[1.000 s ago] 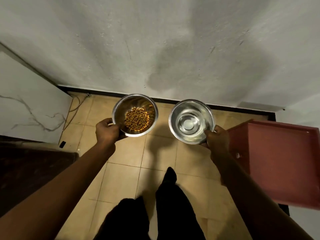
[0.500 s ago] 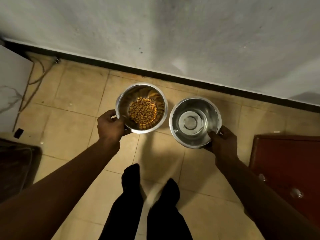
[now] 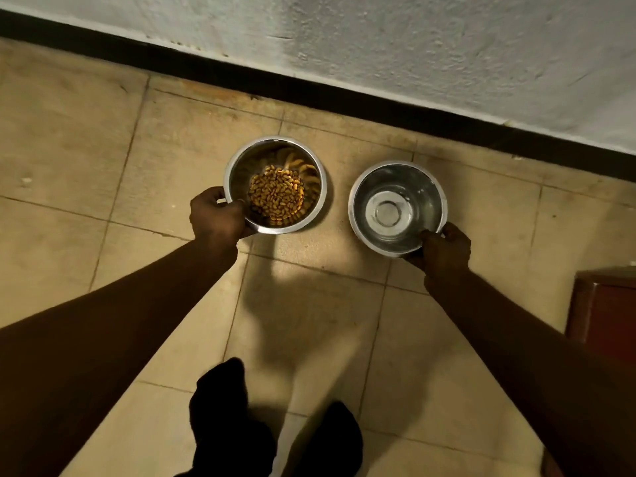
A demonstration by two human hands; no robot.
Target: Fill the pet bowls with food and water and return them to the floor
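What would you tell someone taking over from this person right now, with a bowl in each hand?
Left hand: grip closed on the near rim of the kibble bowl.
Right hand: grip closed on the near rim of the water bowl.
Both steel bowls are side by side, apart, low over the tiled floor near the wall's black skirting; whether they touch the floor cannot be told.
Done: both bowls filled.
Left: set them down if needed, then release both.

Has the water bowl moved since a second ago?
Yes. The water bowl in the right hand has come down toward the floor tiles, nearer the black baseboard.
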